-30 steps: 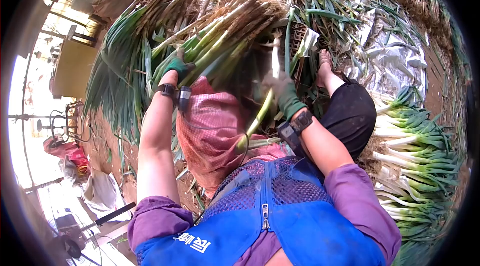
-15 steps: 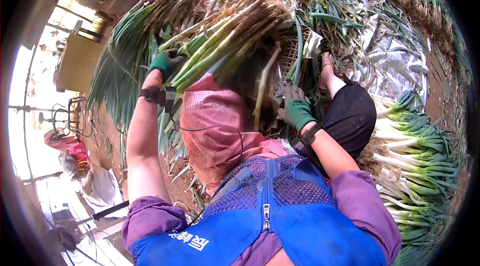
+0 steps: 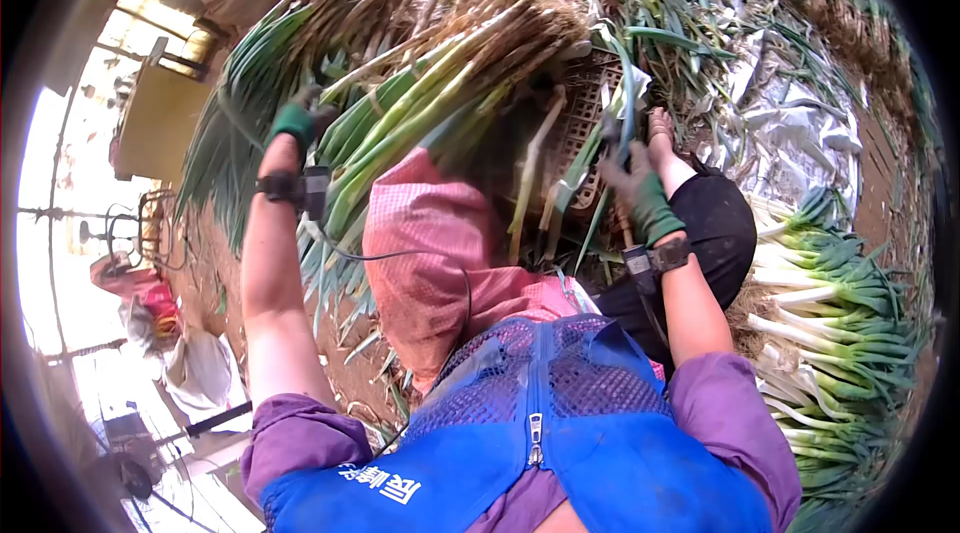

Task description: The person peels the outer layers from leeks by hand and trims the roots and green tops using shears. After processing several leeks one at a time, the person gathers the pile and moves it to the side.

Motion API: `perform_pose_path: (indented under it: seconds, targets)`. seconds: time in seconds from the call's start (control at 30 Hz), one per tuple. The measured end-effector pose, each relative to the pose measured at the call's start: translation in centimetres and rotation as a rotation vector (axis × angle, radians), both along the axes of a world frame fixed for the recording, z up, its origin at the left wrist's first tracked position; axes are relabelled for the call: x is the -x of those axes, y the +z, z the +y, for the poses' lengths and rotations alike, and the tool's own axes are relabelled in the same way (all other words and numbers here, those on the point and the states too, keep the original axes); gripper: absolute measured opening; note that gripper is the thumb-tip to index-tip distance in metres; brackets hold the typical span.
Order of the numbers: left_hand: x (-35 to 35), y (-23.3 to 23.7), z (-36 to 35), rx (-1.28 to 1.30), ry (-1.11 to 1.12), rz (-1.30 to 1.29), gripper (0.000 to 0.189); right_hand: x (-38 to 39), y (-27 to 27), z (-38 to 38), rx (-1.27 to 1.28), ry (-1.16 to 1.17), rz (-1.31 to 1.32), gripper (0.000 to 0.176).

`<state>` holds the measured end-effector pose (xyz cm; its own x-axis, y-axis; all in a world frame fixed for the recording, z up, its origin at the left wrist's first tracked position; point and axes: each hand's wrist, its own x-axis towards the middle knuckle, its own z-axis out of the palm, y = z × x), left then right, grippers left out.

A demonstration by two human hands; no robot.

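Observation:
Green-gloved, my left hand (image 3: 303, 123) is at the leafy side of a large heap of long green onions (image 3: 420, 103) with brown roots; its fingers are blurred, and I cannot see whether they grip leaves. My right hand (image 3: 642, 195), also gloved, is closed around a thin tool (image 3: 626, 225) with a dark lower part, beside my bare foot (image 3: 660, 128). Between the hands, loose stalks (image 3: 535, 173) lean by a brown plastic crate (image 3: 590, 118). A pink cloth (image 3: 425, 243) covers my left leg.
Cleaned onions with white stems (image 3: 810, 293) lie in a row at the right. Leaf scraps (image 3: 670, 33) and crumpled white sheeting (image 3: 800, 123) spread at the upper right. A yellowish panel (image 3: 165, 123) and bags (image 3: 200, 368) stand at the left.
My left hand has moved left, away from the pale stalks toward the leaves. My right hand has moved right and slightly up, uncovering more of the crate.

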<state>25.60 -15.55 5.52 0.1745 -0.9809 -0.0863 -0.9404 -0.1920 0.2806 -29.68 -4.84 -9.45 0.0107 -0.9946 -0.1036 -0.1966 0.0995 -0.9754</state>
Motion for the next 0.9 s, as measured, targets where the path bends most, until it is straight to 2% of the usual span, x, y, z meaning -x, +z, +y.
perform_pose_path:
  seconds: [0.03,0.07,0.1,0.17,0.2,0.23,0.3,0.33,0.43,0.5,0.53,0.57,0.6,0.63,0.7,0.73,0.8,0.83,0.87,0.9]
  targets:
    - [-3.0,-7.4,-2.5,0.004,-0.076,0.439,0.067,0.1,-1.0,0.8,-0.012,0.046,0.183,0.041]
    - [-0.6,-8.5,-2.6,-0.13,-0.064,0.423,0.07,0.8,-3.7,1.0,-0.115,0.157,0.2,0.048]
    - [0.7,-10.5,-2.8,-0.163,-0.063,0.527,0.066,0.7,-4.6,1.5,-0.264,0.151,0.399,0.058]
    - [2.0,-13.1,-3.9,-0.302,-0.074,0.491,0.071,0.3,-5.9,2.4,-0.178,0.086,0.524,0.068]
    - [6.3,-9.5,-1.9,-0.333,-0.038,0.417,0.071,-0.7,-4.1,2.0,-0.262,-0.019,0.47,0.073]
    - [5.3,-11.9,-3.2,-0.365,0.006,0.492,0.069,-0.9,-3.8,1.2,-0.248,-0.047,0.533,0.073]
    - [6.4,-10.9,-3.3,-0.256,-0.073,0.294,0.067,-1.2,-3.7,-1.3,-0.213,-0.103,0.652,0.073]
    - [5.8,-11.2,-4.0,-0.252,-0.116,0.205,0.064,-1.7,-1.5,-2.7,-0.244,-0.111,0.675,0.075]
    - [6.1,-10.5,-4.2,-0.324,-0.117,0.199,0.059,-2.6,-1.7,-7.5,-0.221,-0.148,0.757,0.066]
    - [6.3,-10.0,-3.6,-0.336,-0.079,0.299,0.055,-2.8,-2.9,-9.8,-0.293,-0.023,0.808,0.052]
    - [4.9,-11.7,-3.8,-0.289,-0.125,0.309,0.054,-2.8,-4.0,-11.1,-0.326,0.039,0.832,0.045]
    - [3.0,-13.4,-4.0,-0.243,-0.17,0.32,0.053,-2.7,-5.8,-12.6,-0.337,-0.002,0.874,0.038]
    - [2.1,-13.5,-3.7,-0.234,-0.15,0.403,0.052,-1.3,-9.1,-14.7,-0.275,0.194,0.988,0.038]
    - [2.9,-10.7,-2.3,-0.231,-0.125,0.59,0.039,-0.8,-7.9,-16.0,-0.139,0.274,1.068,0.031]
    - [0.7,-8.3,-1.6,-0.061,-0.225,0.622,0.024,0.1,-4.9,-18.6,0.164,0.396,1.246,0.022]
    - [-0.7,-6.4,-1.3,0.025,-0.217,0.636,0.021,-0.9,-0.3,-21.4,-0.287,0.024,0.7,0.026]
    - [-0.9,-0.1,-0.5,0.164,-0.191,0.619,0.015,1.0,6.6,-23.0,0.027,-0.15,-0.068,0.031]
    - [-0.2,4.0,0.6,0.215,-0.173,0.592,0.013,1.8,10.2,-23.8,0.182,-0.148,-0.415,0.038]
    - [-0.1,7.3,1.3,0.195,-0.134,0.643,0.012,3.1,10.4,-25.0,0.343,0.011,0.047,0.032]
    - [0.0,10.4,2.1,0.177,-0.095,0.695,0.012,4.3,10.6,-26.3,0.584,0.052,0.741,0.033]
